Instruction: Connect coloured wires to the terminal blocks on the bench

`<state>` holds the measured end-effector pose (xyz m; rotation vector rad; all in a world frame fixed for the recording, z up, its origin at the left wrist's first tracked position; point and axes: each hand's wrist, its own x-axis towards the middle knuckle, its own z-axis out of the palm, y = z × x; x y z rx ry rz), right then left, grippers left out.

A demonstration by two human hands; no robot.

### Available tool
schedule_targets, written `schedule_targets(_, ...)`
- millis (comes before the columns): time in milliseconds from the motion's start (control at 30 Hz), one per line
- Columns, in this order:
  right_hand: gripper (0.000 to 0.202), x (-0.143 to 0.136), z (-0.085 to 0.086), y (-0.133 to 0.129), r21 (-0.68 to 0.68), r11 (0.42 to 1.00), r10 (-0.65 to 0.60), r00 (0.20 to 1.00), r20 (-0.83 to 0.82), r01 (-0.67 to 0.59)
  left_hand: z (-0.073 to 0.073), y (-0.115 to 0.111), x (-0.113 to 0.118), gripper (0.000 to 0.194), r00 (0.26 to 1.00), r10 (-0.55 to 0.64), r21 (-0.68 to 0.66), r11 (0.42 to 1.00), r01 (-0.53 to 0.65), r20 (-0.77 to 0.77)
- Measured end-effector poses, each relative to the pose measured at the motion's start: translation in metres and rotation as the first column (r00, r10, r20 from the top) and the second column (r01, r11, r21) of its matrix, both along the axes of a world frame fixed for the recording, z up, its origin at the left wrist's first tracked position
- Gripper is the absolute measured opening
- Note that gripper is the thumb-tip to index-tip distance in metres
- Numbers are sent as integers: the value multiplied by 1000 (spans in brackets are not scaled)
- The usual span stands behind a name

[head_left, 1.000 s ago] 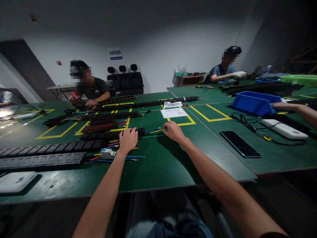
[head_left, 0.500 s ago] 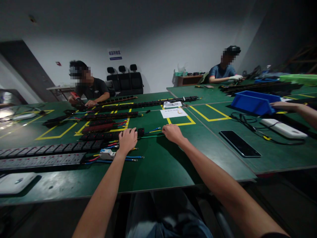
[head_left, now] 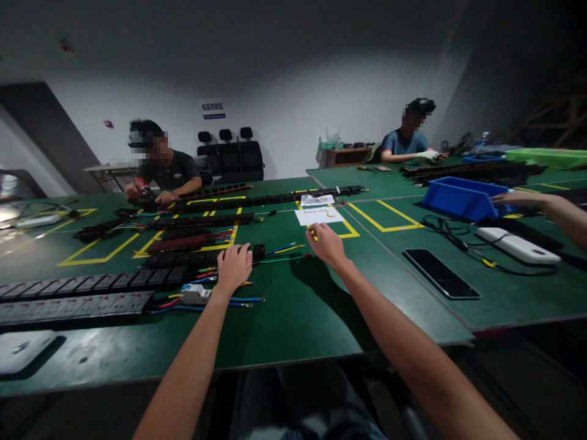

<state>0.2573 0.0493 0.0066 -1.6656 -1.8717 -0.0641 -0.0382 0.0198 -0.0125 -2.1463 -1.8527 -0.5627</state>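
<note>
The wall sign [head_left: 213, 107] on my feed read 成品存放区, over a blue band whose line was too small to make out. On the green tabletop [head_left: 302, 333], a white sheet [head_left: 316, 217] and a smaller white label [head_left: 315, 200] just beyond it carried dark print too blurred for me to read.

The black socket strip [head_left: 183, 258] lay on the tabletop right under the left hand [head_left: 235, 269], whose fingers were bent over it near its wired end; I could not tell whether they gripped it or merely rested. The right hand [head_left: 326, 243] was just past that end, its fingers curled and the thumb near the index; I could not tell whether anything was pinched there. The yellow wire [head_left: 293, 247] ended just beside them, and the green wire [head_left: 288, 258] ran to just below them in my view.

The strip was dark, with a row of square sockets, the last one showing beyond the left hand with a small reddish mark. A blue wire [head_left: 280, 249] also fanned out from it. Nearer me, a white-and-blue block [head_left: 195, 294] sat beside the left wrist
</note>
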Motion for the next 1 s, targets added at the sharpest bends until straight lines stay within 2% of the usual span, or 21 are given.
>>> schedule_targets(133,39,4,-4,5,-147,980,-137,991,-4,135,1,-1,0,44,1000,0,0,1000,0,-7)
schedule_targets(267,57,5,-11,9,-301,946,-122,993,-1,116,2,-2,1,44,1000,-4,-6,1000,4,-11)
schedule_targets(367,60,0,-14,11,-338,938,-96,995,-31,80,4,-3,1,45,1000,-1,-14,1000,1,-10)
schedule_targets(567,49,-11,-18,13,-294,955,-65,991,-115,29,5,-3,2,46,1000,0,-22,1000,0,-5)
schedule_targets(633,45,-11,-19,15,-289,957,-67,977,-202,6,4,-3,2,45,1000,0,-21,1000,0,-2)
schedule_targets(700,45,-11,-19,18,-269,961,-35,940,-340,-61,4,-3,2,45,1000,2,-18,1000,-2,1)
schedule_targets(800,46,-13,-17,20,-168,964,97,861,-500,-206,4,-3,2,46,1000,-3,-17,1000,3,2)
schedule_targets(867,47,-17,-15,19,-108,962,163,848,-505,-250,3,-3,1,46,1000,-8,-17,1000,8,0)
schedule_targets(1000,48,-24,-11,12,-58,961,223,883,-413,-270,2,-2,0,46,1000,-9,-16,1000,9,-2)
